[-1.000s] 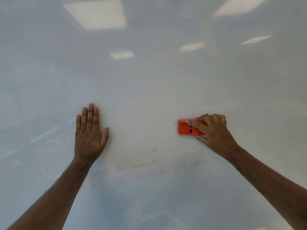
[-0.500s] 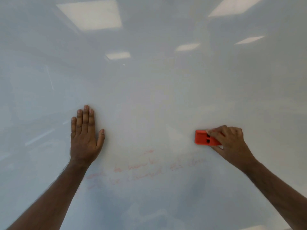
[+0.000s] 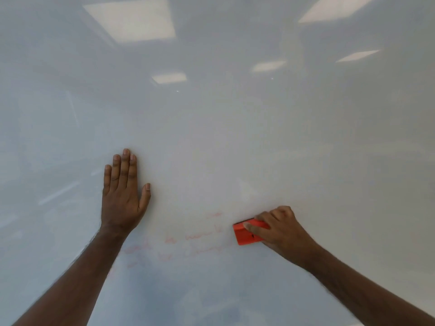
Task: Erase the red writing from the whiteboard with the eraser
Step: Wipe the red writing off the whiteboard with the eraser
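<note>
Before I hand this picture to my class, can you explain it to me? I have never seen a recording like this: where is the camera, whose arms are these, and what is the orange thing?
There is no machine here, only a person at work. The one picture comes from a wide-angle camera worn on the person's head, so you see their own two arms reaching forward.

The pale, glossy surface filling the view is a whiteboard; the bright rectangles near the top are ceiling lights reflected in it.

The left hand rests flat on the board, fingers straight, holding nothing.

The right hand grips an orange eraser against the board.

Left of the eraser lies faint red writing, smudged and too pale to read. It has not yet been wiped away.
</note>
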